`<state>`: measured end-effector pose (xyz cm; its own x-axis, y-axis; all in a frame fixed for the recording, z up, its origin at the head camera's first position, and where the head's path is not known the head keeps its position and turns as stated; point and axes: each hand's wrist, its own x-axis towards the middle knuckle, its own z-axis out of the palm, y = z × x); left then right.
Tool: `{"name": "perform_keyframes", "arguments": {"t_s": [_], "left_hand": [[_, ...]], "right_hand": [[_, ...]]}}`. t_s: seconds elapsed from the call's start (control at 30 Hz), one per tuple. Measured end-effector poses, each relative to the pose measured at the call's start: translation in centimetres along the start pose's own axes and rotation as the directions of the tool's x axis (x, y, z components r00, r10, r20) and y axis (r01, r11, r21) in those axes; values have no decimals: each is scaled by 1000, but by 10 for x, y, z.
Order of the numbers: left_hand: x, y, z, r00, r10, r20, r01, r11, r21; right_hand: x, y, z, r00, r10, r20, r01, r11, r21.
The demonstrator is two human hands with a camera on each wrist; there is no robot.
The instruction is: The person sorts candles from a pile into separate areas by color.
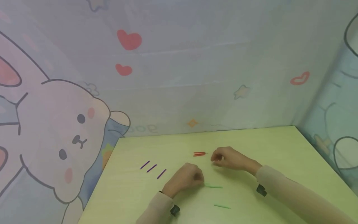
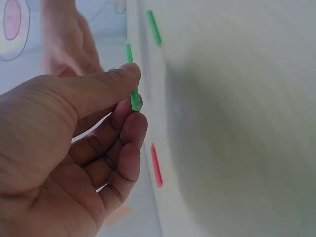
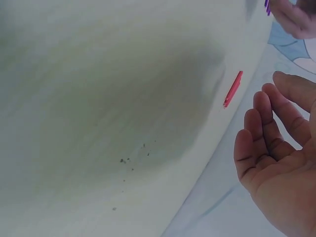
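Between thumb and index finger my left hand (image 1: 185, 177) pinches a thin green candle (image 2: 135, 98), its wick end pointing away from the palm. Just beside this hand, a second green candle (image 1: 216, 187) lies on the table, and another green candle (image 1: 222, 206) lies nearer the front edge. My right hand (image 1: 230, 158) hovers above the table with loosely bent fingers and holds nothing. To its left is a small bunch of red candles (image 1: 199, 154), lying side by side; they also show in the right wrist view as red candles (image 3: 233, 90).
Three purple candles (image 1: 152, 168) lie spaced apart and slanted on the left of the pale yellow table (image 1: 268, 141). Behind the table stands a backdrop (image 1: 179, 102) with printed hearts and a rabbit. Small dark specks (image 3: 123, 160) dot the surface in the right wrist view.
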<state>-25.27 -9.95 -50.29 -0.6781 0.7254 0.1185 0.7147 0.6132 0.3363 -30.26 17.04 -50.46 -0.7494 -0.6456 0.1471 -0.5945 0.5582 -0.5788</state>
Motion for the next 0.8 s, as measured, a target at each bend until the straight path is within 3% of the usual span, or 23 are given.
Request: {"name": "perform_keyframes", "arguments": {"t_s": [0.37,0.57,0.8], "left_hand": [[2,-3,-15,996,-89,-11,88,995,-54],[7,-3,-19,996,-87,-26,86,996,-33],[11,0,-29,993,-109,-42,106,993,-59]], "right_hand": [[-41,-11,22,998,-30,55,25,995,96],[-55,-18,37,995,-45,85,37,995,89],[-63,-26,45,995,3,95,-8,999,50]]}}
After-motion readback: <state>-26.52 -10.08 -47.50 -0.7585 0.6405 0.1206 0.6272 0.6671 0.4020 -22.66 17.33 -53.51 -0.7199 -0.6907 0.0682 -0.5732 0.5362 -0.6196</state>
